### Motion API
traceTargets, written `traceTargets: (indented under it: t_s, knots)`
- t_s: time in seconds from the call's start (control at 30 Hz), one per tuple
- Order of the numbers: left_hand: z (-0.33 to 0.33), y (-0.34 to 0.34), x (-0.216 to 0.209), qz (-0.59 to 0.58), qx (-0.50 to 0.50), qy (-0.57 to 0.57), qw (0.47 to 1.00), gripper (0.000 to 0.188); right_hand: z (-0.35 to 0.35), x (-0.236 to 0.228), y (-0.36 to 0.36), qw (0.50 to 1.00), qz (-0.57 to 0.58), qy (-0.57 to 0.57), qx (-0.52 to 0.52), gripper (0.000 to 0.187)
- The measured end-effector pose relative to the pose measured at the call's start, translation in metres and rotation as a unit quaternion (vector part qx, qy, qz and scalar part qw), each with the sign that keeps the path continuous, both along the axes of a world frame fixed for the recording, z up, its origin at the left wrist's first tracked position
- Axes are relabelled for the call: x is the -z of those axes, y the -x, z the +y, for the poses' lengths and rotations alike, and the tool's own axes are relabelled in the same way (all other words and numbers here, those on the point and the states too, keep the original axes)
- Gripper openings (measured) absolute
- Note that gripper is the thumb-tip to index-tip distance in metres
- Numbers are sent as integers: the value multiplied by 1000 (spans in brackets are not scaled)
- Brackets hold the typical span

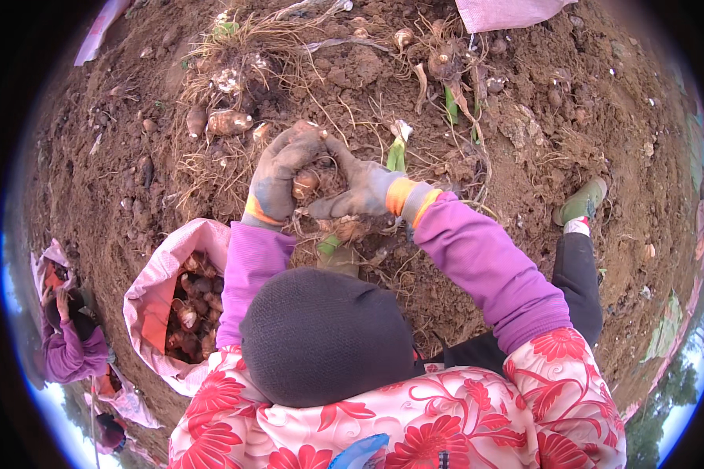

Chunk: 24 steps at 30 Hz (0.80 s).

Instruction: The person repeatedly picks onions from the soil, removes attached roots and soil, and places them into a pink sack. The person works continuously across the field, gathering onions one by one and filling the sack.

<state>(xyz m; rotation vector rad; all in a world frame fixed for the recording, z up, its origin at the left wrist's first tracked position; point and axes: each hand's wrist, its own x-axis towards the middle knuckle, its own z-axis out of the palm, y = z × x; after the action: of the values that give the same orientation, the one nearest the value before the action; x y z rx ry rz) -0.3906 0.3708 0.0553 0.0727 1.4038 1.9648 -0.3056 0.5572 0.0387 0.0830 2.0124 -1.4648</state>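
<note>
Both my hands wear soiled gloves with orange cuffs and meet around a clump of brown, rooty taro corms. My left hand (pixel 280 173) curls over the clump's left side, fingers bent and closed on it. From the right, my right hand (pixel 358 184) grips the same clump, thumb and forefinger spread around it. A round taro corm (pixel 306 184) shows between the palms; the fingertips' undersides are hidden. Just below lie more roots and a cut green stalk (pixel 328 245). Beyond my left hand, a ringed taro corm (pixel 229 123) rests on the soil.
A pink sack (pixel 152 301), its mouth rolled open, holds several corms at my left. Root clumps (pixel 444 61) lie ahead on loose brown soil (pixel 594 117). A white-green shoot (pixel 398 144) stands near my right hand. Another person (pixel 74 344) works at the far left beside sacks.
</note>
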Motion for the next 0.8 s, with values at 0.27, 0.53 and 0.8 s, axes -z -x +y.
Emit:
traceTargets:
  t_s: [0.27,0.53,0.8]
  knots:
    - [-250,-50,-73,-109,-103,197,969,40,45,51,-54,927,0,-349,-137,92]
    - [-327,-64,-55,-79,74,641,760,55,102,64,-92,916,12,-400,-35,39]
    - [-28,124,58,197,233,603,737,68,86,45,-123,919,73,-384,-51,46]
